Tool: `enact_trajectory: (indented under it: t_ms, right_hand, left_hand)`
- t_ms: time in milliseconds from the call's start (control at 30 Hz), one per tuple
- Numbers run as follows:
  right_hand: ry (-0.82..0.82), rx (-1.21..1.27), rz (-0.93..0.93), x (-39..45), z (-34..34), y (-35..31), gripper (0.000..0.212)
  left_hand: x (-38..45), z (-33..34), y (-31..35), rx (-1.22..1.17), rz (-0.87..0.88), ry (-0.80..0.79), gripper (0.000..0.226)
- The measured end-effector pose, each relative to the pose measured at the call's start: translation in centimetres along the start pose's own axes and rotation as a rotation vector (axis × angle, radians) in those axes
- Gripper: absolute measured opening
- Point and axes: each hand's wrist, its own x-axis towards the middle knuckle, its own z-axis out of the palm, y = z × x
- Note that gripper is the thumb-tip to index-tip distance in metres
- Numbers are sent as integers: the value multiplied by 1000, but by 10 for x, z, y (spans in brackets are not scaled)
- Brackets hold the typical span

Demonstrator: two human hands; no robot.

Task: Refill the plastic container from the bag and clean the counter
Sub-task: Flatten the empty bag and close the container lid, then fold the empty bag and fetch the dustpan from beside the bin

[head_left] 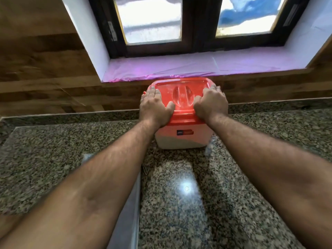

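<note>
A white plastic container (181, 139) with a red lid (181, 92) stands on the granite counter (179, 194), close to the back wall under the window. My left hand (154, 106) lies flat on the lid's left side, fingers spread, thumb by the lid's central handle. Resting on the lid's right side is my right hand (211, 103), its fingers curled over the far right edge. A clear plastic bag (129, 212) lies flat on the counter under my left forearm, mostly hidden by it.
A wooden-look backsplash (53, 78) runs behind the counter. Above it is a window sill (197, 65) covered in pink film, with a dark-framed window (194, 24). A raised granite ledge (71, 115) lines the counter's back edge.
</note>
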Motion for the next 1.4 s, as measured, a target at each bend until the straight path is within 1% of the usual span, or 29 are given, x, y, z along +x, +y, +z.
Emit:
enact_trajectory:
  t_ms: [67, 167, 267, 333, 400, 433, 533, 600, 667, 700, 733, 767, 800, 833, 867, 933, 967, 1033, 1100, 1167, 1233, 1300, 1400]
  right_hand:
    - [9, -16, -7, 4, 3, 0, 66]
    - [45, 17, -17, 3, 8, 5, 61]
    - [171, 35, -57, -8, 13, 5, 53]
    - [232, 1, -78, -29, 25, 4, 57]
    - [226, -12, -115, -59, 44, 4, 67]
    - [208, -13, -156, -76, 56, 4, 73]
    - [116, 41, -318, -136, 94, -6, 86]
    - [-21, 69, -411, -178, 122, -19, 86]
    - [-210, 58, -443, -214, 149, -33, 78]
    - [-302, 57, -422, -227, 162, -39, 69]
    - [-389, 62, -371, -237, 171, -46, 54]
    - [-462, 62, -295, -245, 179, -55, 38]
    - [-523, 62, -212, -249, 183, -60, 29]
    - [-564, 70, -127, -253, 187, -68, 29]
    - [-585, 89, -50, -256, 192, -75, 35]
    - [-595, 133, 73, -259, 201, -86, 50]
    - [-602, 160, 110, -261, 205, -92, 53]
    - [-616, 207, 139, -263, 210, -102, 48]
    - [-622, 190, 124, -264, 213, -110, 30]
    - [-617, 175, 121, -264, 216, -115, 31]
    - [-604, 170, 132, -263, 219, -117, 19]
    - [-592, 198, 147, -260, 226, -113, 29]
    - [-598, 309, 193, -256, 223, -108, 35]
  left_hand:
    - [4, 5, -2, 7, 8, 5, 93]
    - [4, 9, -4, -6, 21, 26, 91]
    - [3, 6, -5, -76, -1, 48, 90]
    - [-8, 8, -11, -135, -3, 51, 89]
    - [-33, 15, -22, -182, 16, 60, 87]
    - [-50, 19, -31, -207, 25, 54, 86]
    - [-107, 36, -76, -252, 24, -38, 81]
    - [-142, 47, -116, -244, -32, -92, 80]
    - [-167, 50, -161, -239, -141, -124, 79]
    - [-176, 49, -183, -237, -205, -130, 78]
    - [-183, 47, -208, -230, -269, -130, 76]
    - [-189, 44, -232, -209, -322, -126, 75]
    - [-193, 41, -253, -166, -352, -122, 75]
    - [-196, 36, -274, -103, -381, -127, 76]
    - [-199, 31, -295, -40, -424, -149, 77]
    - [-204, 20, -323, 62, -523, -234, 73]
    - [-207, 19, -334, 95, -559, -281, 70]
    - [-214, 21, -351, 102, -587, -335, 67]
    - [-218, 28, -369, 11, -616, -324, 62]
    - [-217, 31, -383, -144, -679, -307, 50]
    - [-214, 30, -394, -324, -715, -317, 40]
    - [-211, 27, -400, -489, -720, -317, 36]
    - [-210, 18, -400, -703, -724, -300, 40]
